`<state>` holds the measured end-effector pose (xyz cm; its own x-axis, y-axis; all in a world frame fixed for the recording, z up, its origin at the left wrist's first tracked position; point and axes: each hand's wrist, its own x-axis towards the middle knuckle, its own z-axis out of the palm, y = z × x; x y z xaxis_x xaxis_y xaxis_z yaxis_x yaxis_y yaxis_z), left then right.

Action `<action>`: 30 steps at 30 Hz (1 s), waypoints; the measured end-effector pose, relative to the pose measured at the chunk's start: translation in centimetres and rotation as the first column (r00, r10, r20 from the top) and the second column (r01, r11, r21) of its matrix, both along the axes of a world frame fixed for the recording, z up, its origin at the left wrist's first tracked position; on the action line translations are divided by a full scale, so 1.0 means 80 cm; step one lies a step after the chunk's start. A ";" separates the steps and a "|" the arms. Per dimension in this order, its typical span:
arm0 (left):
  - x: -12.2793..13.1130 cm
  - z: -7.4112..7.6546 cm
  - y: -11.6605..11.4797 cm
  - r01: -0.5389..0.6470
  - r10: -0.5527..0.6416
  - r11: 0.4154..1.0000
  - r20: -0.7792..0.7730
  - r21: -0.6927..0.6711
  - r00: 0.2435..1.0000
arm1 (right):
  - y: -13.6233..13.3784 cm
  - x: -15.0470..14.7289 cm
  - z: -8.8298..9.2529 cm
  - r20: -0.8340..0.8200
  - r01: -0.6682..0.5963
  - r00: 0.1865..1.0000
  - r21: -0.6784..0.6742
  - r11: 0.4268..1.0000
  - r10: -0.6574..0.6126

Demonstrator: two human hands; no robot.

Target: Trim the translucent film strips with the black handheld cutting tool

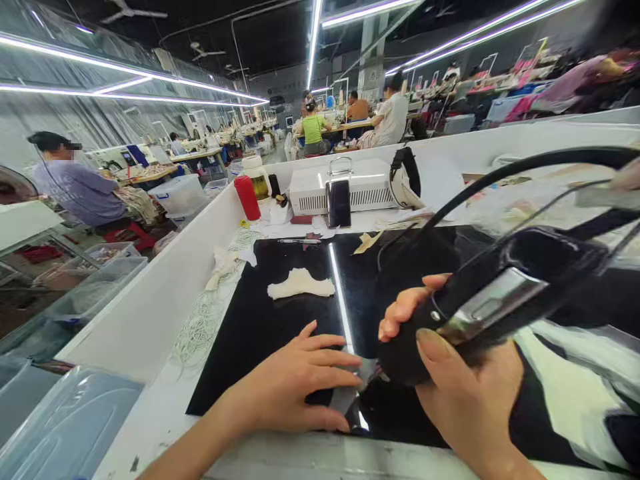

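My left hand lies flat with fingers spread on the glossy black board. Under and beside its fingertips is a thin, translucent piece, partly covered. My right hand is wrapped round a bulky black corded tool with a silver plate on its side; its exact kind is unclear. The tool's front end is low over the board, close to my left fingertips; whether it touches is hidden. Farther back on the board rests a cream fabric piece with a curved outline.
A black cable arches in from the right. Pale cloth lies at the right. Behind the board stand a phone, a white vented box and a red container. Tangled cord lies left. Other people sit at tables beyond.
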<state>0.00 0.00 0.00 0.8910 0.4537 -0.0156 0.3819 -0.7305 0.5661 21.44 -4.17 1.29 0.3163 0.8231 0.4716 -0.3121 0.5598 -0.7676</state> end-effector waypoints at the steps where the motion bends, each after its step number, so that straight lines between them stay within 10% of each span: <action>1: 0.002 0.000 0.001 0.007 -0.007 1.000 0.004 -0.005 1.000 | 0.000 -0.004 0.001 -0.009 0.009 1.000 -0.001 1.000 -0.009; 30: 0.006 -0.004 0.000 0.023 -0.021 0.999 -0.095 0.029 0.995 | -0.005 -0.014 0.004 0.156 0.122 0.979 0.055 0.991 -0.129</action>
<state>0.48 0.04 -0.34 0.8959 0.4356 -0.0869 0.4164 -0.7554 0.5059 20.31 -4.57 1.61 0.3336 0.7583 0.5600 -0.1134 0.6221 -0.7747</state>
